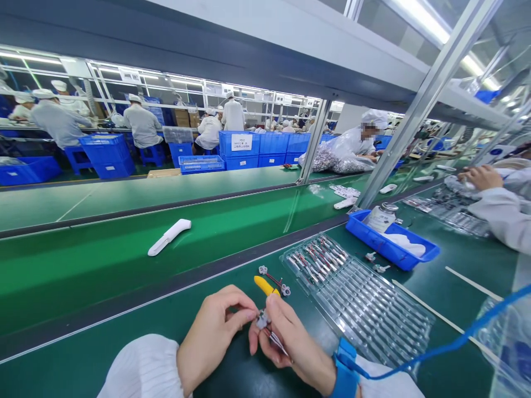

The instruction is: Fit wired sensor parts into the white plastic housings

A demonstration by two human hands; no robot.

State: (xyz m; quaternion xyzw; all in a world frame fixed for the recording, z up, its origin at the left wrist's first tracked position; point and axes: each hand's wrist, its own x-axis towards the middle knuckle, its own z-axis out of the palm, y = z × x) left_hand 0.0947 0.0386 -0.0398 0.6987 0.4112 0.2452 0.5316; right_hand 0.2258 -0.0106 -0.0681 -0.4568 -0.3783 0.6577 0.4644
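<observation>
My left hand (pixel 218 329) and my right hand (pixel 290 340) meet low in the middle of the view, over the dark green bench. Both pinch one small grey part with thin red and black wires (pixel 265 326) between the fingertips. A yellow-handled tool (pixel 266 286) lies on the bench just beyond my fingers, next to a second wired part (pixel 274 278). On my right wrist sits a blue strap (pixel 345 369) with a blue coiled cord (pixel 456 340) that runs off to the right.
A clear plastic tray (pixel 373 307) with several wired parts at its far end lies right of my hands. Beyond it stands a blue bin (pixel 392 251). A white handheld casing (pixel 169 236) rides the green conveyor belt (pixel 103 260). A co-worker's sleeve (pixel 498 213) is at right.
</observation>
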